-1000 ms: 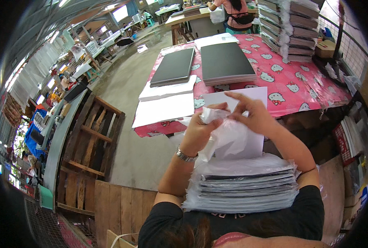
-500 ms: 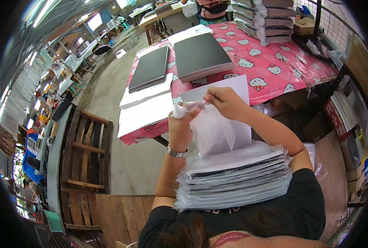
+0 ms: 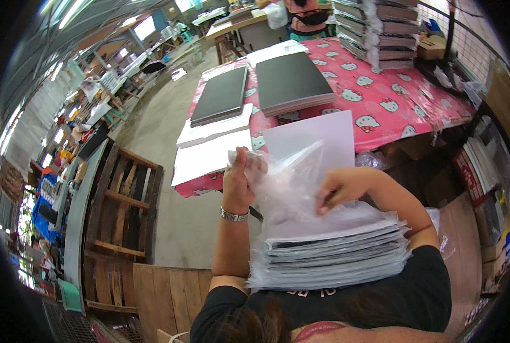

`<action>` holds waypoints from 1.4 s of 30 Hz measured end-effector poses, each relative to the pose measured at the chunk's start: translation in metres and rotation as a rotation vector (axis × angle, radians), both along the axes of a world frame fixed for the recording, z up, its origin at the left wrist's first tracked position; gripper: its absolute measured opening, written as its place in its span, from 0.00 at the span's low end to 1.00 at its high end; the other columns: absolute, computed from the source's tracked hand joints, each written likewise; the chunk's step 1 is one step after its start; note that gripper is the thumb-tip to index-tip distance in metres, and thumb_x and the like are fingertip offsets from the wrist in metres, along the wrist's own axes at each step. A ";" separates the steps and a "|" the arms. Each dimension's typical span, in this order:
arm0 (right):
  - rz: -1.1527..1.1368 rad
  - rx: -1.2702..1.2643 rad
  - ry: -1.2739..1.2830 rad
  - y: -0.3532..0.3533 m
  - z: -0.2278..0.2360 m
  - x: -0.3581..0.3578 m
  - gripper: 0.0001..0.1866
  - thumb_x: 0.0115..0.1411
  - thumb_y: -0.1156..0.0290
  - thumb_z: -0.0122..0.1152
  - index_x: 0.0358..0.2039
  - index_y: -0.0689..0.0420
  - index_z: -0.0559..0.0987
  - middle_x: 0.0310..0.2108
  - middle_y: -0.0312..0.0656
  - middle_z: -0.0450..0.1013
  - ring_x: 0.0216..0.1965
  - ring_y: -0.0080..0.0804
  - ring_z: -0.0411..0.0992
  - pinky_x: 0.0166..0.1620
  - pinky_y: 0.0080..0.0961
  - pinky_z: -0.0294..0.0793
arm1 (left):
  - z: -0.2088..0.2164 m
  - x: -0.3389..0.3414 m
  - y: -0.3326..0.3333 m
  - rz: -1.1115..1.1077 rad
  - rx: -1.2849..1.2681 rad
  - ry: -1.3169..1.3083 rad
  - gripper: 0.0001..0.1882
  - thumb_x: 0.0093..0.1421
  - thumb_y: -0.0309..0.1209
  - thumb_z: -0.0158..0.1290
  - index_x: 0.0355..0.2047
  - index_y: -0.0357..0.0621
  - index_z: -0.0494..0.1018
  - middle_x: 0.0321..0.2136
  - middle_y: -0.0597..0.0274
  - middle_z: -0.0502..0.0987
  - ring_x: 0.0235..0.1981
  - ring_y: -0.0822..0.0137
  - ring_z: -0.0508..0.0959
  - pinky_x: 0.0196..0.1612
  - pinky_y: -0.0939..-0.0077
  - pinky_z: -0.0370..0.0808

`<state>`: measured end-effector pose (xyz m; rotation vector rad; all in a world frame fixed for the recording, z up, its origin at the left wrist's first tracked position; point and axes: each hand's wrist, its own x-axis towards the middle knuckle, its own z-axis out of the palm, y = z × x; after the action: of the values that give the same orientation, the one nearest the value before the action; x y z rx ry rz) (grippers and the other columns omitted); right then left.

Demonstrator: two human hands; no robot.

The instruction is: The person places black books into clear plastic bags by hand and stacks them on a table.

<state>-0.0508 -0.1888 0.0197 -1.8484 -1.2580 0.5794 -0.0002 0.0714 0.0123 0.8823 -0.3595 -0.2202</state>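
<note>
My left hand (image 3: 239, 186), raised and wearing a metal-banded watch, grips the top edge of a clear, thin plastic bag (image 3: 292, 180). The bag hangs crumpled and see-through to the right of that hand. My right hand (image 3: 346, 187) is lower, at the bag's right side, with fingers curled downward and smeared by motion; whether they pinch the film cannot be made out. Below both hands, a stack of plastic-wrapped flat packs (image 3: 329, 260) lies against my body. A white sheet or board (image 3: 338, 131) stands behind the bag, near the table edge.
On the pink patterned tablecloth (image 3: 375, 117) lie two stacks of black-topped boards, a larger one (image 3: 292, 80) and a smaller one (image 3: 220, 94), with white paper (image 3: 209, 163). Tall wrapped stacks (image 3: 395, 34) stand far right. A wooden pallet (image 3: 120, 228) leans at left. Another person (image 3: 306, 17) stands beyond.
My right hand has come down and right, away from my left hand. The plastic bag is now spread between them. My left hand has dropped slightly, still gripping it; the view has shifted a little.
</note>
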 end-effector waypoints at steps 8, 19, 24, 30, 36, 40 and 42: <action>-0.322 0.672 0.660 -0.071 -0.033 0.012 0.13 0.56 0.64 0.61 0.40 0.53 0.73 0.27 0.36 0.75 0.33 0.29 0.74 0.36 0.29 0.73 | -0.001 -0.023 0.019 -0.272 0.356 -0.068 0.14 0.59 0.41 0.51 0.29 0.42 0.70 0.19 0.69 0.71 0.19 0.75 0.72 0.18 0.85 0.66; -0.656 0.886 0.699 -0.082 -0.054 0.005 0.14 0.55 0.66 0.62 0.38 0.58 0.74 0.33 0.36 0.74 0.32 0.29 0.75 0.37 0.23 0.74 | -0.024 -0.011 0.029 -0.505 0.466 -0.481 0.16 0.53 0.36 0.58 0.40 0.41 0.74 0.34 0.52 0.78 0.23 0.73 0.75 0.20 0.80 0.71; -0.579 0.642 0.439 -0.068 -0.028 -0.004 0.09 0.55 0.69 0.62 0.34 0.58 0.75 0.33 0.37 0.75 0.32 0.27 0.75 0.37 0.24 0.74 | -0.031 0.004 0.060 -0.716 0.170 -0.280 0.17 0.56 0.36 0.56 0.43 0.41 0.72 0.29 0.54 0.77 0.17 0.72 0.75 0.17 0.76 0.73; -0.759 0.970 0.798 -0.077 -0.027 0.001 0.14 0.57 0.60 0.60 0.34 0.57 0.75 0.25 0.34 0.73 0.25 0.22 0.72 0.28 0.16 0.70 | -0.053 0.008 0.053 -0.803 0.684 -0.386 0.18 0.52 0.32 0.59 0.42 0.37 0.74 0.35 0.54 0.77 0.34 0.68 0.77 0.37 0.74 0.75; -0.555 0.746 0.476 -0.070 -0.037 -0.008 0.16 0.52 0.64 0.63 0.37 0.61 0.74 0.25 0.34 0.73 0.25 0.22 0.71 0.26 0.16 0.67 | -0.048 0.016 0.062 -0.564 0.257 -0.001 0.17 0.54 0.37 0.56 0.34 0.32 0.74 0.29 0.47 0.78 0.25 0.61 0.79 0.19 0.88 0.70; -0.966 1.193 0.576 -0.058 -0.008 0.004 0.21 0.48 0.71 0.61 0.43 0.60 0.70 0.30 0.37 0.71 0.26 0.22 0.69 0.27 0.18 0.67 | -0.055 0.017 0.035 -0.362 0.424 0.051 0.16 0.50 0.29 0.55 0.39 0.35 0.72 0.31 0.51 0.77 0.30 0.63 0.79 0.26 0.80 0.75; -0.874 1.020 0.554 -0.090 -0.028 0.019 0.23 0.46 0.75 0.58 0.46 0.58 0.68 0.32 0.38 0.69 0.26 0.23 0.68 0.28 0.21 0.68 | -0.042 0.037 0.027 -0.195 0.292 0.122 0.18 0.45 0.24 0.52 0.40 0.37 0.71 0.31 0.56 0.77 0.35 0.66 0.77 0.34 0.74 0.76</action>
<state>-0.0322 -0.2784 -0.0086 -1.0490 -0.1777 -0.0773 0.0367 0.0981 -0.0298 1.1160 -0.3035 -0.5147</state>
